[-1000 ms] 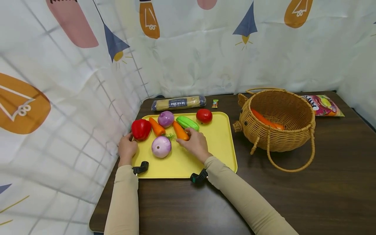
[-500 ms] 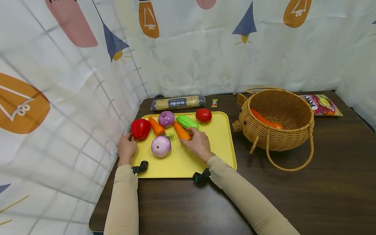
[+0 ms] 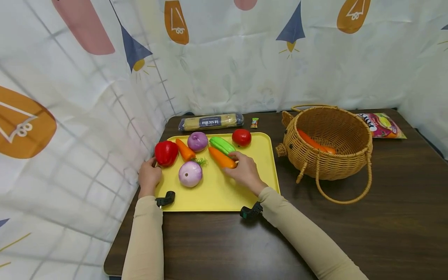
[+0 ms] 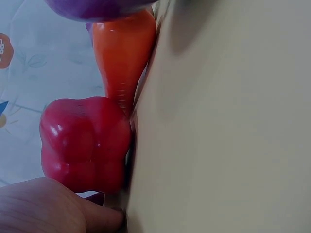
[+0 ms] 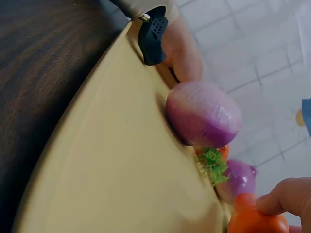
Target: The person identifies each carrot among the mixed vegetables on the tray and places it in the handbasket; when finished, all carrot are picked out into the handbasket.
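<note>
My right hand pinches the thick end of an orange carrot over the yellow tray. In the right wrist view the thumb presses on that carrot; part of it is out of frame. At the tray's left edge, my left hand holds the rim beside a red bell pepper. The left wrist view has the thumb over the rim, just below the pepper; the other fingers are mostly hidden. Between the hands sits a pale purple onion.
Behind it on the tray lie another carrot, a purple onion, a green cucumber and a tomato. A wicker basket with orange items stands right. Pasta, a small packet and a snack bag lie at the back.
The right hand has drawn the carrot to the right and slightly toward me, away from the pale onion. My left hand has stayed at the tray's edge.
</note>
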Tool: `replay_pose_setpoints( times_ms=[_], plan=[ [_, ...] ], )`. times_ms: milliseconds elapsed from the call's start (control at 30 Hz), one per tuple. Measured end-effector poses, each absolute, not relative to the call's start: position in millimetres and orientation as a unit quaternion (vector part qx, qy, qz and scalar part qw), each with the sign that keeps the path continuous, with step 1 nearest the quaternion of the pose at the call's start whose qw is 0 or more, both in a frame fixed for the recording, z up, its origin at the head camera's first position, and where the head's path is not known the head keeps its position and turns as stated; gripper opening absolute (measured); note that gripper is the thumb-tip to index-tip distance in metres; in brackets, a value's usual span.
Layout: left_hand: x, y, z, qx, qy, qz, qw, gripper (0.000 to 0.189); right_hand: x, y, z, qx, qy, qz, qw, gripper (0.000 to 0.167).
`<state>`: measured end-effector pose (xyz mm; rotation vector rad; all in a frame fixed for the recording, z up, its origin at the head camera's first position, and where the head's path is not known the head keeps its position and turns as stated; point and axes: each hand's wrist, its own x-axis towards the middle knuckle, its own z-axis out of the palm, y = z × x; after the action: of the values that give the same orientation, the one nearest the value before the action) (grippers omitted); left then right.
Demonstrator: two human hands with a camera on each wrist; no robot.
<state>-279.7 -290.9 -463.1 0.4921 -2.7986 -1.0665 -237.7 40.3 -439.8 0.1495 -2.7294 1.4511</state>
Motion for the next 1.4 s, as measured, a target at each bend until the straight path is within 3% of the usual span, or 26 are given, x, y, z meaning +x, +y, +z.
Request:
replay_pose_setpoints(
  times_ms=[233,1133,1400],
  plan=[
    [-279,-294,-460,0.162,-0.92,-0.353,0.053,0.05,-231,52,-423,0.067,-0.872,0.484,0.031,0.048],
    [-279,-294,-463,0.16,-0.92,-0.354,0.052,0.05,-221,124,-350,0.09,-0.855,0.485,0.161,0.042],
    [-278,-293,-461,0.16,-0.92,-0.354,0.05,0.051,-221,149,-342,0.052,-0.847,0.499,0.177,0.042]
  ],
)
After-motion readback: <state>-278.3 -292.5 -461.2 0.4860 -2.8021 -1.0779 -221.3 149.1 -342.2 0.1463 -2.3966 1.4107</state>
